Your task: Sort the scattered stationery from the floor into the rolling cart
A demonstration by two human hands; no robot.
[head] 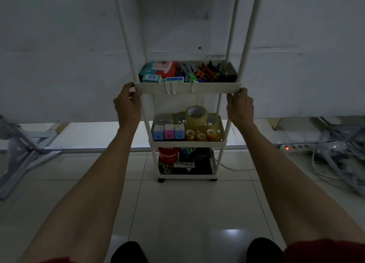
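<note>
Stationery (187, 73) is stowed across three shelves of the white plastic rolling cart (209, 87), none seen on the pale tiled floor (187, 203) before it, so sorting is judged finished. Its top tray's corners are gripped by the left hand (126, 105) and the right hand (240, 106).

Cream cart (187, 87) at centre frame; orange-handled scissors (201, 75) above; blue, pink, blue boxes (169, 131) beside amber tape rolls (196, 115); red tub (168, 154) below.

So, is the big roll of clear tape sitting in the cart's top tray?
No, the big tape roll sits in the middle tray, behind three small tape rolls.
</note>
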